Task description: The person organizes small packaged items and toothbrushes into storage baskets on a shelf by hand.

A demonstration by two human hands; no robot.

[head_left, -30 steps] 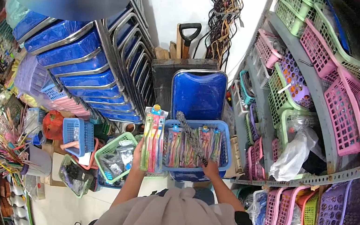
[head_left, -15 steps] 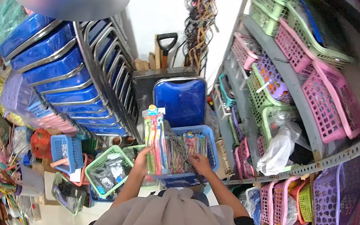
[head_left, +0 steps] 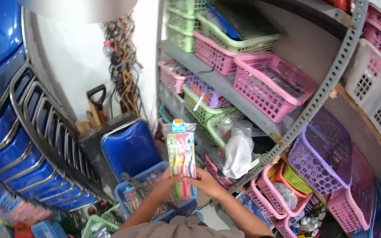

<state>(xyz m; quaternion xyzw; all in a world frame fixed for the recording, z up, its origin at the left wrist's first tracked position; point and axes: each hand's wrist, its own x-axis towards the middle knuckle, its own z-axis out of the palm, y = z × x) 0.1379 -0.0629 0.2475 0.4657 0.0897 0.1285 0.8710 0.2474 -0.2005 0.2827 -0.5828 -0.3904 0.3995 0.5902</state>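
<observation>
Both my hands hold one clear pack of colourful toothbrushes (head_left: 181,153), raised upright in front of the shelves. My left hand (head_left: 164,185) grips its lower left edge and my right hand (head_left: 207,183) holds its lower right side. Below the pack sits a blue basket (head_left: 125,193) with more toothbrush packs, resting on a blue padded chair (head_left: 130,148).
A metal rack (head_left: 331,71) on the right carries pink, green, purple and white baskets, with a white plastic bag (head_left: 238,152) hanging out. Stacked blue chairs (head_left: 7,140) fill the left. A black-handled tool (head_left: 97,101) and hanging cords (head_left: 120,58) stand against the white wall.
My view swung up and right toward the shelves. My right hand left the blue basket and joined the left on the toothbrush pack, which rose higher.
</observation>
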